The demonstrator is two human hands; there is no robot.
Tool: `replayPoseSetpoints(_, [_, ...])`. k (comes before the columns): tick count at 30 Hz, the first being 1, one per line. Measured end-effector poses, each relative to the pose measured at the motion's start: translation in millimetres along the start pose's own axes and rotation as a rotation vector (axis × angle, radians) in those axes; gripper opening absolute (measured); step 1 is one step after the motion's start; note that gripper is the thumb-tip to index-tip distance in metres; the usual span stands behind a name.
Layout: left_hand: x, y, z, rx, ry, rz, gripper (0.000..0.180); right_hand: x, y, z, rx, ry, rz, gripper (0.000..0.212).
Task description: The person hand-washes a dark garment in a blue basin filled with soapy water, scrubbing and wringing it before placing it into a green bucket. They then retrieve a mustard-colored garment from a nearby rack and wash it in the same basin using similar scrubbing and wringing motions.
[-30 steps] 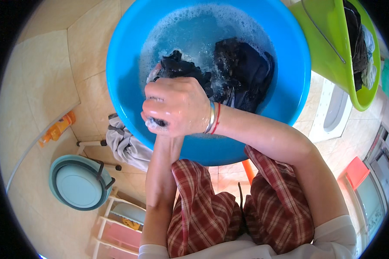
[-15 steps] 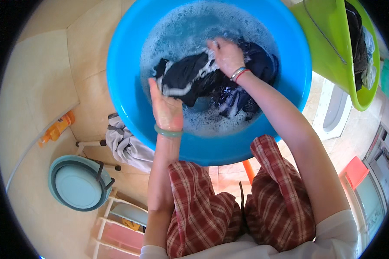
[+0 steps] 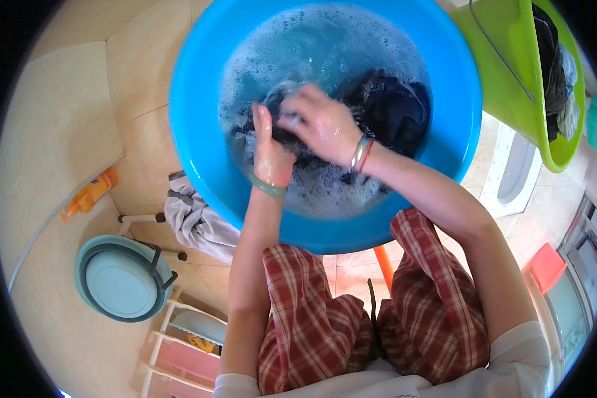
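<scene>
- Inside the large round blue plastic tub (image 3: 456,106), foamy bluish water (image 3: 325,43) surrounded a wet black cloth (image 3: 277,105) and, to its right, a bulky heap of dark navy cloth (image 3: 399,113).
- At the tub's left half, the bare left hand (image 3: 272,156), with a pale green bangle (image 3: 268,188) at its wrist, stood beside the wet black cloth; its visible fingers pointed up and were straight, but whether the others gripped the cloth could not be told.
- Over the same cloth, the bare right hand (image 3: 325,129) was blurred, its fingers bent; whether they were clenched on the fabric or only rubbing against it could not be told.
- As a judgement, handling of the wet black cloth was midway: it was soaked and sat low in the suds, neither lifted out nor wrung.
- The navy heap was also wet, lying half sunk with neither hand on it, so it probably had yet to get its share of attention.
- Outside the tub, a lime-green plastic bucket (image 3: 494,63) at the upper right held dark fabric (image 3: 552,66) and whitish fabric (image 3: 569,99); whether these had been washed could not be told.
- Left of the tub, a crumpled light-grey garment (image 3: 202,225) lay apart from the water.
</scene>
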State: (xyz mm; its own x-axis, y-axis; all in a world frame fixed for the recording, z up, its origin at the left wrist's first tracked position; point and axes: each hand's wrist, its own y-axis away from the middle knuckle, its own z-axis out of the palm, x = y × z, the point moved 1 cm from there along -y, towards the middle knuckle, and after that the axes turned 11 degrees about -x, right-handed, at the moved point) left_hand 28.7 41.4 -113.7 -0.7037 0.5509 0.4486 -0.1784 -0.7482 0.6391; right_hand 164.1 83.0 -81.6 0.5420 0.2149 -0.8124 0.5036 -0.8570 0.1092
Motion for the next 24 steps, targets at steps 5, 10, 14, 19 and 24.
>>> replayPoseSetpoints(5, [42,15,37,-0.035,0.075,0.079,0.041,-89,35,-6,-0.089,0.062,-0.394,0.017])
replayPoseSetpoints(10, [47,14,64,-0.177,0.227,0.167,0.039,-112,31,-5,0.05,0.076,-0.531,0.015])
replayPoseSetpoints(14, [38,13,63,0.014,0.189,0.158,0.037,-108,15,-14,0.193,0.099,-0.569,0.018])
replayPoseSetpoints(19, [31,33,61,0.179,0.141,0.166,0.036,-97,-3,-19,0.247,-0.053,-0.609,0.021])
replayPoseSetpoints(24, [33,36,58,0.229,0.114,0.193,0.035,-87,-21,-17,0.289,-0.092,-0.557,0.022])
